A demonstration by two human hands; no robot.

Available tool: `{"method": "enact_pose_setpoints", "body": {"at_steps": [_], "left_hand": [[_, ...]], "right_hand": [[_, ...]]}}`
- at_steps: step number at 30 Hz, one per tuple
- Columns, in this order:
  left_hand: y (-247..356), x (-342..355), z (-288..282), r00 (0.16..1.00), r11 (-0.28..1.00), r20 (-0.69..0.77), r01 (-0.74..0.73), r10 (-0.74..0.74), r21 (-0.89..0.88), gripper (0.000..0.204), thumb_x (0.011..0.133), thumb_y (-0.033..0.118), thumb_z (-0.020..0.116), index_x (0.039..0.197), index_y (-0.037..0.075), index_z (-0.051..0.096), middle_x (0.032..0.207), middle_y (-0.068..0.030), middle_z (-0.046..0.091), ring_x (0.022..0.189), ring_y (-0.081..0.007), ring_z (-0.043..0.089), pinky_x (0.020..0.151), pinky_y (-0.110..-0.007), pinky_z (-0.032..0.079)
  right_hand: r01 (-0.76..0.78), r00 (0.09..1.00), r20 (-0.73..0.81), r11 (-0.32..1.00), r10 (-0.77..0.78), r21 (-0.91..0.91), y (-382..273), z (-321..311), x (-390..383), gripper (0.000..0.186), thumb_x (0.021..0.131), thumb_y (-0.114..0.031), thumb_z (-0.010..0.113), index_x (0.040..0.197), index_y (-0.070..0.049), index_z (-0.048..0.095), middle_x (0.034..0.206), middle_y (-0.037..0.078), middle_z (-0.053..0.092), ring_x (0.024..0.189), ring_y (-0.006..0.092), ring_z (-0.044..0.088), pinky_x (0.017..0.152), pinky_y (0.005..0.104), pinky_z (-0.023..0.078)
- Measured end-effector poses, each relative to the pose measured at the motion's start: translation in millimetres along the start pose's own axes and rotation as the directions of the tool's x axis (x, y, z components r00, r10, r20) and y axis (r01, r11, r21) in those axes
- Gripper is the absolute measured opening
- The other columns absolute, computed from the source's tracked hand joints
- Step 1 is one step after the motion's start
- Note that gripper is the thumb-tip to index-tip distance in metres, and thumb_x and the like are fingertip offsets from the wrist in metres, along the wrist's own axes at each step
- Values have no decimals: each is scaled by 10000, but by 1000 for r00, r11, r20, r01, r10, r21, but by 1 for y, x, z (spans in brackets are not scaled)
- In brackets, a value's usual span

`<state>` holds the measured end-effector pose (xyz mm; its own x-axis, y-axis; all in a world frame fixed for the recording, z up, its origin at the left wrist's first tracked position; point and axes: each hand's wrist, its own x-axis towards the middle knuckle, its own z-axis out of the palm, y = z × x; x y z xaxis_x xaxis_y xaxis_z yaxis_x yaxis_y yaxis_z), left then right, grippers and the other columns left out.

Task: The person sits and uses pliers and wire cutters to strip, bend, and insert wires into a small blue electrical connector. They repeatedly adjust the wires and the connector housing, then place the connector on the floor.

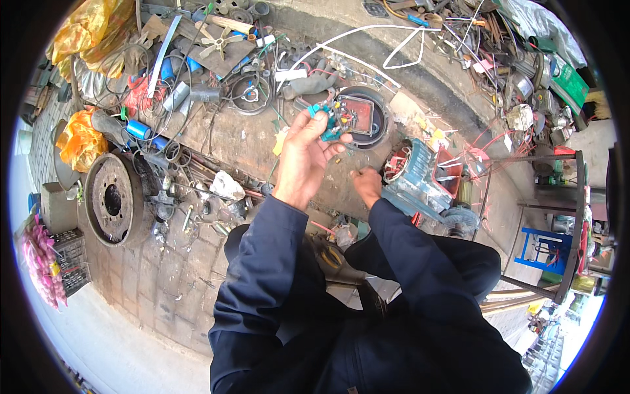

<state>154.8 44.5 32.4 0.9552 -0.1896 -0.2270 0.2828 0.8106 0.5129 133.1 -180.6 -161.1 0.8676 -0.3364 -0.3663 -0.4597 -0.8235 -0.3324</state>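
Observation:
My left hand [303, 154] is raised in the middle, its thumb and fingers closed on a small teal plastic part [331, 125]. Behind that part lies a round dark pan [378, 134], with a reddish square tray [359, 113] in it. Lower and to the right, my right hand [367, 184] is curled shut near the work surface; whatever its fingers hold, if anything, is hidden. Just right of this hand a blue-grey electric motor [415, 187] lies with its round end open, reddish windings inside, and a red terminal box [448, 172] on its side.
A heavy wheel rim [113, 200] stands at left near an orange bag [81, 140]. Cables, cylinders and a metal fan blade [220, 43] crowd the far left. Scrap and thin red wires spread at right beside a metal frame [577, 223]. Pliers [333, 256] lie between my knees.

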Motion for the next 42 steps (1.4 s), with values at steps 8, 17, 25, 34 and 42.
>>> {"method": "enact_pose_setpoints", "body": {"at_steps": [8, 17, 25, 34, 42], "left_hand": [[-10, -3, 8, 999, 998, 31, -25, 23, 52, 303, 1003, 269, 642, 1251, 109, 574, 1101, -45, 692, 903, -181, 688, 793, -315, 529], [-20, -1, 18, 992, 996, 117, -64, 57, 58, 396, 959, 229, 723, 1299, 97, 568, 1143, -68, 694, 921, -160, 666, 779, -306, 530], [-30, 3, 20, 986, 998, 157, -54, 50, 23, 397, 952, 223, 731, 1291, 94, 570, 1099, -49, 692, 906, -153, 659, 778, -315, 532], [-32, 3, 23, 977, 997, 214, 4, 12, -71, 310, 978, 211, 695, 1238, 102, 566, 1104, -36, 654, 938, -135, 643, 777, -308, 522], [-33, 3, 23, 985, 998, 175, 6, 5, -61, 306, 987, 229, 680, 1238, 102, 559, 1091, -41, 663, 920, -137, 652, 764, -298, 521]], "right_hand": [[439, 874, -291, 374, -389, 817, -113, -159, -84, 277, 1019, -302, 639, 884, -61, 640, 698, -25, 582, 565, 36, 471, 491, 215, 346], [510, 856, -147, 760, -496, 403, -140, -216, -103, 303, 975, -276, 688, 917, 20, 667, 756, 66, 697, 690, 106, 619, 628, 316, 510], [363, 902, 36, 799, -431, 479, -136, -227, -103, 283, 980, -254, 670, 972, 28, 683, 754, 42, 689, 663, 76, 593, 578, 269, 469], [260, 938, 63, 809, -342, 528, -137, -238, -107, 199, 950, -148, 678, 1009, 42, 666, 838, 64, 702, 671, 108, 602, 599, 263, 476], [389, 877, 22, 735, -481, 555, -137, -236, -105, 213, 949, -162, 671, 1014, 41, 677, 853, 88, 722, 743, 143, 664, 670, 297, 527]]}}
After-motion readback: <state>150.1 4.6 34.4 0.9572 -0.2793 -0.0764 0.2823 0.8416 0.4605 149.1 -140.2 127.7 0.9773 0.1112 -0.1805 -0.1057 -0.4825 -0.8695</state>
